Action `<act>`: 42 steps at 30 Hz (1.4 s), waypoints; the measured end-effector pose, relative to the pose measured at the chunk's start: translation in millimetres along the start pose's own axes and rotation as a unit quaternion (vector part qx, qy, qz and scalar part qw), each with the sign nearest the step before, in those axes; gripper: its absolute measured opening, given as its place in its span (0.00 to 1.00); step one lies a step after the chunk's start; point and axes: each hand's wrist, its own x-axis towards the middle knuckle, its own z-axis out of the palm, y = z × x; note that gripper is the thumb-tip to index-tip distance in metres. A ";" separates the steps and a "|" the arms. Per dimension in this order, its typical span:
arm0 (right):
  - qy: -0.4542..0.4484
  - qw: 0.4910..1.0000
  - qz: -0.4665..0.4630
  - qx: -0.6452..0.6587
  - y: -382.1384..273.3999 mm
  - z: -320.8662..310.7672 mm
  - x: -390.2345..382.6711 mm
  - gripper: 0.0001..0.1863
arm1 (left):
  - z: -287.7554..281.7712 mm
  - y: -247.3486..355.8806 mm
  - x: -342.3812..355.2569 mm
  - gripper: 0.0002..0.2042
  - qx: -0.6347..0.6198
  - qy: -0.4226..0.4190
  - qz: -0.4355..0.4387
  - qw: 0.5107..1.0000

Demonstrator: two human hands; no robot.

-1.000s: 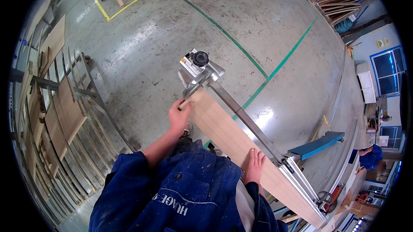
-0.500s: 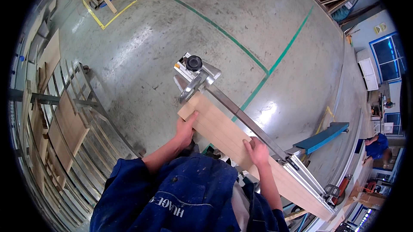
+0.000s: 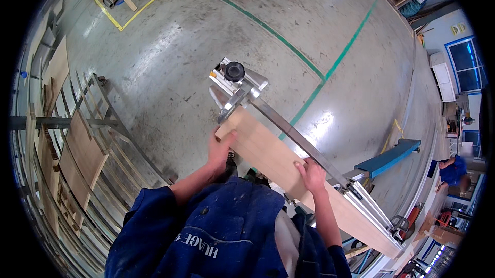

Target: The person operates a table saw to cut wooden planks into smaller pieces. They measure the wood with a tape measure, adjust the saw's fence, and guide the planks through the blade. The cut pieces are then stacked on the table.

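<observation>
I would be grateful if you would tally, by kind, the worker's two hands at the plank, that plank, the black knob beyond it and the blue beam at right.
Left hand and right hand: 2
Plank: 1
Black knob: 1
Blue beam: 1
Total: 5

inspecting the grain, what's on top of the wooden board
Right hand and forearm cross over the board; left thumb lies near its left end. Beneath them it's covered.

Both hands (image 3: 313, 177) seemingly grip the pale board (image 3: 268, 147).
</observation>
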 end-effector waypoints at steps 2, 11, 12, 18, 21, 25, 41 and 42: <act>-0.003 1.000 0.020 0.009 -4.0 -4.2 -1.3 0.32 | -5.4 -10.2 4.3 0.28 0.039 0.079 0.147 0.985; 0.097 0.992 -0.074 -0.012 6.9 20.5 -80.4 0.56 | -27.2 -25.8 18.5 0.23 0.026 -0.005 0.183 0.983; 0.079 0.995 -0.039 -0.044 3.2 19.5 -91.8 0.58 | -28.5 -26.4 17.3 0.23 0.016 -0.007 0.176 0.984; 0.112 0.990 -0.009 -0.080 22.5 41.8 -106.9 0.63 | -38.6 -28.7 23.9 0.22 0.007 -0.034 0.162 0.986; 0.120 0.991 -0.005 -0.063 20.8 43.6 -104.4 0.62 | -43.3 -26.9 27.6 0.21 0.018 -0.057 0.162 0.985; 0.150 0.987 -0.018 -0.048 22.7 47.7 -106.8 0.60 | -46.4 -16.9 27.9 0.22 0.063 -0.094 0.156 0.981; 0.147 0.988 -0.018 -0.044 13.6 43.6 -101.3 0.62 | -58.5 -11.5 29.4 0.21 0.058 -0.141 0.177 0.972; 0.146 0.988 -0.016 -0.042 13.1 41.3 -100.7 0.62 | -58.9 -10.8 28.8 0.21 0.067 -0.151 0.185 0.969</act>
